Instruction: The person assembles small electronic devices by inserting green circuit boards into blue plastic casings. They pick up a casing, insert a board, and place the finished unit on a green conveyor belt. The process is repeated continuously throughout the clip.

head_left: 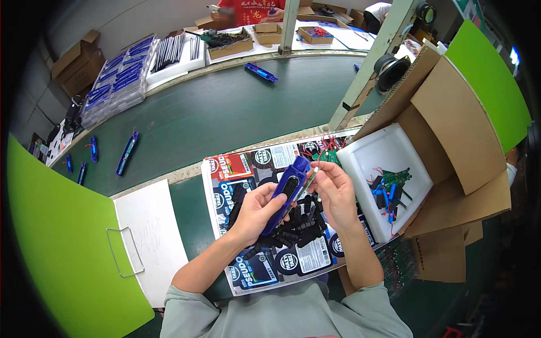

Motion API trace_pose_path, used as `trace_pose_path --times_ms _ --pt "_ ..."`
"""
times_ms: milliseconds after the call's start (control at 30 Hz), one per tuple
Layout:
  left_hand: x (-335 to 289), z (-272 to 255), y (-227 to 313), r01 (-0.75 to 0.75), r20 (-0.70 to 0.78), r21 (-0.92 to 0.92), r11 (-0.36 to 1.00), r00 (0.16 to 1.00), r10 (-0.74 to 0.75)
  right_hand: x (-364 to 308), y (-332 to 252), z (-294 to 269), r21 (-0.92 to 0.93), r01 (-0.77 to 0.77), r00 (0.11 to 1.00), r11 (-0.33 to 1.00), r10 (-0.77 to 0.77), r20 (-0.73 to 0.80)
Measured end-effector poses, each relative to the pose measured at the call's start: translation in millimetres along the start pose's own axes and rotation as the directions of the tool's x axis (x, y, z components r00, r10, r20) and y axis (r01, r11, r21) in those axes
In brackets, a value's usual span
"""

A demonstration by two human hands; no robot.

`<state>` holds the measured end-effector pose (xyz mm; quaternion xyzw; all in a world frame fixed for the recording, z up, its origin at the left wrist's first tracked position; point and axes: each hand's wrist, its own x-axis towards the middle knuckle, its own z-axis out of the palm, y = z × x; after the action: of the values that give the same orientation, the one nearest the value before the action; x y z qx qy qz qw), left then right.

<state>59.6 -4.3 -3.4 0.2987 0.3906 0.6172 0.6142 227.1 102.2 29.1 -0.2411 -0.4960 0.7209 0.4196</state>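
My left hand (pixel 255 213) is closed around a long blue plastic housing (pixel 301 164), tilted with its upper end away from me. A black oval piece (pixel 290 186) sits in its face, next to my thumb. The fingers of my right hand (pixel 338 194) pinch a narrow, pale green circuit-board strip (pixel 311 179) along the housing's right side. A thin red wire rises near those fingertips. Beneath both hands lies a pile of small black parts (pixel 307 230) on a printed sheet (pixel 304 254). My fingers partly hide the strip and the housing's lower end.
At right, a white foam tray (pixel 354 179) holds green boards and blue cylinders (pixel 387 198), beside an open cardboard box (pixel 456 118). Blue housings (pixel 127 153) lie on the green conveyor (pixel 225 107). A metal post (pixel 360 73) stands ahead right. Another person (pixel 251 12) works across the conveyor.
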Motion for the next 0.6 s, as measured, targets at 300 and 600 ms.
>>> trace_pose_path --times_ms 300,600 --pt "8 5 -15 -0.174 -0.142 0.163 0.971 0.97 0.198 -10 -11 -11 -0.386 0.157 0.981 0.909 -0.19 -0.047" --pt "11 7 -15 -0.151 -0.18 0.128 0.98 0.968 0.173 -16 -37 -3 -0.469 0.248 0.946 0.848 -0.316 -0.07"
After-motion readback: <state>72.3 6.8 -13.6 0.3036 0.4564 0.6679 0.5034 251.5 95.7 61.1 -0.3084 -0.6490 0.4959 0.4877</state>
